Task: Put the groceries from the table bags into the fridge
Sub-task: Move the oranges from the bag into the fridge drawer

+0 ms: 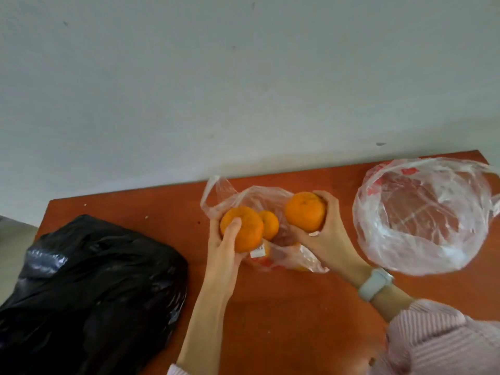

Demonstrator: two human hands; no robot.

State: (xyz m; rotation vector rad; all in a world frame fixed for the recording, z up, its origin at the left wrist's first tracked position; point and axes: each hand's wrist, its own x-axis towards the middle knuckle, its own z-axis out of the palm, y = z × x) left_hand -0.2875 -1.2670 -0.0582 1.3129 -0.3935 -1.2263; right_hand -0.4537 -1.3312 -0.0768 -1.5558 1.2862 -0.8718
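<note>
- left hand [226,250]: fingers curled round an orange [241,229], held just above the open clear bag [259,212] at bench centre.
- right hand [322,234]: a second orange [305,211] is gripped, thumb below, fingers wrapped over the far side; held over the right part of the same bag.
- a third, smaller orange [270,224] is seen in the bag, between the two held ones, partly hidden behind the left-hand orange.
- more orange-coloured content is visible low in the bag through the plastic; count cannot be told. a white barcode label [257,251] is seen just under the left-hand orange.
- bench [270,307]: reddish-brown top, set against a pale wall [243,90].
- black bag [89,290]: lies closed and crumpled at bench left, well apart from the hands; contents not visible.
- second clear bag [422,215], with red print: sits at bench right, near the right hand, not touched; contents cannot be told.
- a pale wristband [376,284] is worn on the right wrist; striped pink sleeve [438,339] at lower right.
</note>
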